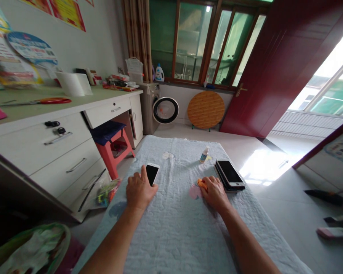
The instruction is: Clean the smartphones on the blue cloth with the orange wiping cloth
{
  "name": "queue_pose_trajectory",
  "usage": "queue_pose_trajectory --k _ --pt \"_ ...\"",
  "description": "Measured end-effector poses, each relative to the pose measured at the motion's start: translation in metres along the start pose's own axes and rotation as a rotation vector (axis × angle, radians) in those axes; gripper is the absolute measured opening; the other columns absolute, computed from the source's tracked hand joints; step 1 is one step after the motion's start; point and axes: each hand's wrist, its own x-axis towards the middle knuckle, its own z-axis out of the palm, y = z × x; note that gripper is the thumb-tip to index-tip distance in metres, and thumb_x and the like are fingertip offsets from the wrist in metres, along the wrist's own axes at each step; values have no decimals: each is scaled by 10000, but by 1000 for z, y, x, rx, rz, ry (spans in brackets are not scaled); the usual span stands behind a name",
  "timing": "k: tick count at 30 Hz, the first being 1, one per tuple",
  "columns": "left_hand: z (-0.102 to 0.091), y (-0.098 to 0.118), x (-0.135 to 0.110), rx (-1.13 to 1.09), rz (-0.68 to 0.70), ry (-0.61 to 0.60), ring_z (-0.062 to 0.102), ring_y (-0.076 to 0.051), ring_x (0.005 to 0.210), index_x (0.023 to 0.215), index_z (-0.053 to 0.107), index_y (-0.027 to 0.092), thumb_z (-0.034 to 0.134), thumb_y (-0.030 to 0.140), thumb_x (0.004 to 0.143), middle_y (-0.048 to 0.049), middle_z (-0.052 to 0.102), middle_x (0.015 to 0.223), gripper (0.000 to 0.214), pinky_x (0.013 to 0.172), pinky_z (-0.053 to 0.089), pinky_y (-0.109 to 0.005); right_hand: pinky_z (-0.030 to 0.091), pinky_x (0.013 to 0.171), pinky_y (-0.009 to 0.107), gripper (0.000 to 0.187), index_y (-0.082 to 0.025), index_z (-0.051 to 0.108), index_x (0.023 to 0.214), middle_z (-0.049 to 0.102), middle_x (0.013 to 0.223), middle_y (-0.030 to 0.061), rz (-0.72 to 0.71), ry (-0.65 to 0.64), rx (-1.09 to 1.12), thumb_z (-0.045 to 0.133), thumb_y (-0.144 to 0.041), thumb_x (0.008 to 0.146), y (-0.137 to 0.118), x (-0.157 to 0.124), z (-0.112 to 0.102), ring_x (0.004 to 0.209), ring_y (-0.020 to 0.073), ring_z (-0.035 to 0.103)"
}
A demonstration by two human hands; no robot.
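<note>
A white-framed smartphone with a dark screen is at the left of the cloth-covered table. My left hand grips its lower end, the thumb at the near right and the index finger along the left edge. My right hand is closed over a small orange cloth, most of it hidden under the fingers. Just right of that hand lies a stack of dark flat devices with another white-framed phone on top. A small spray bottle stands upright beyond my right hand.
At the left is a desk with drawers, scissors and a paper roll. A red stool stands beneath it, and a waste bin at the near left. Farther off are a washing machine with its door open and a round wooden board.
</note>
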Motion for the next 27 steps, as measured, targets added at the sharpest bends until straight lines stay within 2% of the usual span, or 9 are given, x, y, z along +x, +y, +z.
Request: queue_pose_trajectory --k 8,13,15,18,22,27 --pt "-3 1 -1 -123 1 -3 578 -289 934 1421 318 151 581 279 752 -148 500 1106 730 784 478 -365 329 782 286 101 -199 607 929 576 913 52 -9 -14 0 559 -198 840 -3 1 0 879 199 513" --pt "-11 12 -9 -272 117 29 542 -288 1041 1425 310 183 598 246 748 -129 471 1137 738 867 481 -368 372 747 262 111 -207 588 927 550 899 35 -28 53 133 491 -193 875 -4 0 -2 824 170 540" --pt "-13 22 -19 -373 195 -4 535 -266 1059 1422 316 207 611 235 735 -107 465 1142 748 893 477 -347 388 725 253 144 -210 582 969 552 929 35 -27 88 213 460 -203 893 -4 0 -2 802 160 555" --pt "-11 39 -36 -526 277 -126 544 -235 1063 1400 343 198 636 244 700 -94 462 1144 760 912 472 -307 404 722 250 187 -208 571 1031 570 985 42 -34 115 298 442 -202 896 -4 0 0 811 160 578" --pt "-5 55 -51 -547 269 -282 568 -240 1031 1367 387 176 658 239 668 -108 473 1146 752 903 474 -308 411 714 240 194 -210 583 1007 582 959 38 -68 121 354 429 -189 890 -7 1 1 802 156 582" --pt "-1 57 -51 -526 251 -285 568 -242 1058 1369 385 167 653 247 711 -124 470 1198 714 922 454 -313 425 727 236 180 -209 605 967 615 913 38 -138 98 421 450 -187 878 -14 1 -1 805 156 591"
